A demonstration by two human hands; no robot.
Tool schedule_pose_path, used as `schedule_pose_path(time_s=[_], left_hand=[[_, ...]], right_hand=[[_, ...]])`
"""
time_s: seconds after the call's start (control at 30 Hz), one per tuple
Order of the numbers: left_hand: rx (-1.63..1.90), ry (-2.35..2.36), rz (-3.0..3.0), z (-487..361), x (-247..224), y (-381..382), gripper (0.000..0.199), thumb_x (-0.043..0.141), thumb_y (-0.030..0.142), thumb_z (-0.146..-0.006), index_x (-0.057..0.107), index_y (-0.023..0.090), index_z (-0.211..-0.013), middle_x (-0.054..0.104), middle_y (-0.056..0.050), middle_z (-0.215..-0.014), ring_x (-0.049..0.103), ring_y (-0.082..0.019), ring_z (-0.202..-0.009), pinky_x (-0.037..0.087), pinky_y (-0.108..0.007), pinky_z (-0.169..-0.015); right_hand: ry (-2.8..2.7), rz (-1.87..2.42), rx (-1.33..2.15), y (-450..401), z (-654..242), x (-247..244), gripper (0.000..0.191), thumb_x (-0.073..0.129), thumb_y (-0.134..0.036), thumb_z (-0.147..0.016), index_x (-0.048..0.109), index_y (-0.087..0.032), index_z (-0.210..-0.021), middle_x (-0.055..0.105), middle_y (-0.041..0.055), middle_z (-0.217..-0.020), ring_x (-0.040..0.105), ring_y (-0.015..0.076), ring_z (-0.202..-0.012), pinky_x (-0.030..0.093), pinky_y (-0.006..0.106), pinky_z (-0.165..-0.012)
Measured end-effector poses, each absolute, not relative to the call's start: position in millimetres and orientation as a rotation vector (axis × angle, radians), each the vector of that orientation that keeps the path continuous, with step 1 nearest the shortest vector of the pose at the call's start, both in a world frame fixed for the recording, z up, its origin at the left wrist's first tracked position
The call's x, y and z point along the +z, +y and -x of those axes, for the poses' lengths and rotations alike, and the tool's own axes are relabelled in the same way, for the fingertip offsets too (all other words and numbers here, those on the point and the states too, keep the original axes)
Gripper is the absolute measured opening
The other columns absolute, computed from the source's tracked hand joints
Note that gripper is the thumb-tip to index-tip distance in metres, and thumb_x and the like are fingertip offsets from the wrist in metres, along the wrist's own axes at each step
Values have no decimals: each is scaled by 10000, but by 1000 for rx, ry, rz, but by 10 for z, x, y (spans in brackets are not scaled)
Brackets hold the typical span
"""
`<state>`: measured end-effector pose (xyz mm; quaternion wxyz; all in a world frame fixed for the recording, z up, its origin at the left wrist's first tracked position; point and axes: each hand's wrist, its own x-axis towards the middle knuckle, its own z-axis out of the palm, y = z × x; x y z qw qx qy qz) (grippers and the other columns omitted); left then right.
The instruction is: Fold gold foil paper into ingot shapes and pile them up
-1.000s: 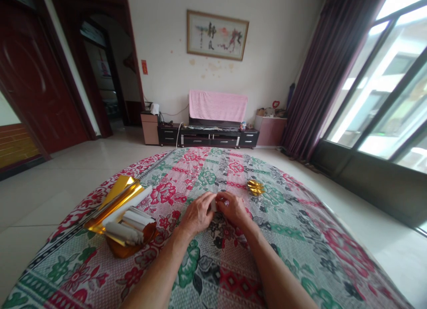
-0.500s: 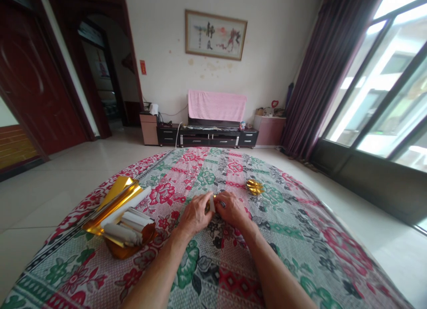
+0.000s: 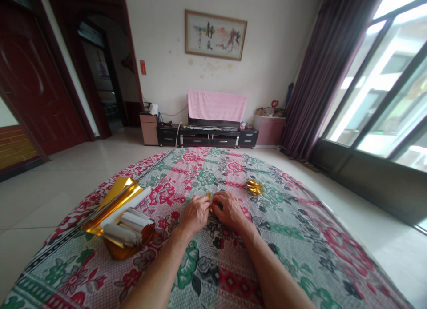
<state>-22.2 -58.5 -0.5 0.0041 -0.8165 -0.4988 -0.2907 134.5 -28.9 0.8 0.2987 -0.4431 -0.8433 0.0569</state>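
Note:
Both hands meet over the middle of the flowered tablecloth (image 3: 233, 251). My left hand (image 3: 196, 213) has its fingers closed on a small gold piece (image 3: 209, 196), mostly covered by the fingers. My right hand (image 3: 230, 209) pinches the same piece from the other side, fingers curled. A crumpled gold foil bunch (image 3: 255, 187) lies beyond my right hand. To the left are gold foil sheets (image 3: 122, 195), and beside them several white-grey rolls (image 3: 122, 233) on an orange-gold wrapping (image 3: 122, 252).
Past the round table's far edge stands a low black cabinet (image 3: 210, 138) with a pink cloth (image 3: 216, 105) above it. A purple curtain (image 3: 310, 78) and window are at the right, a red door (image 3: 36, 78) at the left.
Both hands have shifted slightly and their fingers have closed further round the small piece. Its whitish face, visible before, is now mostly hidden, and a gold bit shows at the top.

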Motion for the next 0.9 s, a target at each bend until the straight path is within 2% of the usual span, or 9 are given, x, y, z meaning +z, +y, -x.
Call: schedule_pose_path(time_s=[0.2,0.33,0.47,0.6,0.67,0.9], left_hand=[[-902,-1611,2501,284,-44,-533,278,382,119,-822,653,177,-806,612,-54,-839,520,-174,-847,435,-304,-800],[-927,-1572,2535,274,-60,-525,253,403,106,-799,646,173,-812,614,-56,-860,524,-174,-872,438,-295,-816],[-942,-1551,2558,262,-77,-519,250,413,89,-776,643,174,-824,615,-56,-870,526,-174,-895,437,-298,-838],[-943,-1547,2573,265,-85,-517,246,415,85,-771,641,177,-801,618,-53,-875,527,-174,-908,433,-306,-856],[-942,-1545,2579,270,-79,-521,246,417,81,-769,642,177,-792,621,-53,-875,531,-172,-909,432,-306,-862],[-955,-1506,2566,294,-70,-536,273,420,70,-765,658,183,-836,651,-50,-896,545,-179,-914,437,-321,-868]], right_hand=[[-2264,1226,155,-337,-1316,63,197,442,-185,-821,628,-217,-878,575,41,-986,511,156,-892,348,271,-811],[-2272,1204,108,-338,-1321,69,215,413,-197,-847,622,-219,-891,551,46,-1091,497,168,-946,343,279,-820],[-2313,1193,107,-337,-1317,65,219,404,-185,-852,611,-215,-918,587,47,-1019,491,174,-940,333,281,-814],[-2325,1302,91,-354,-1287,76,325,379,-185,-859,512,-254,-1147,555,57,-1094,467,192,-973,323,305,-813],[-2357,1356,66,-368,-1262,82,377,382,-188,-852,464,-292,-1204,523,52,-1137,447,201,-1001,312,325,-828],[-2359,1439,-1,-388,-1187,71,318,372,-260,-864,518,-331,-1136,499,42,-1119,423,223,-993,303,373,-833]])
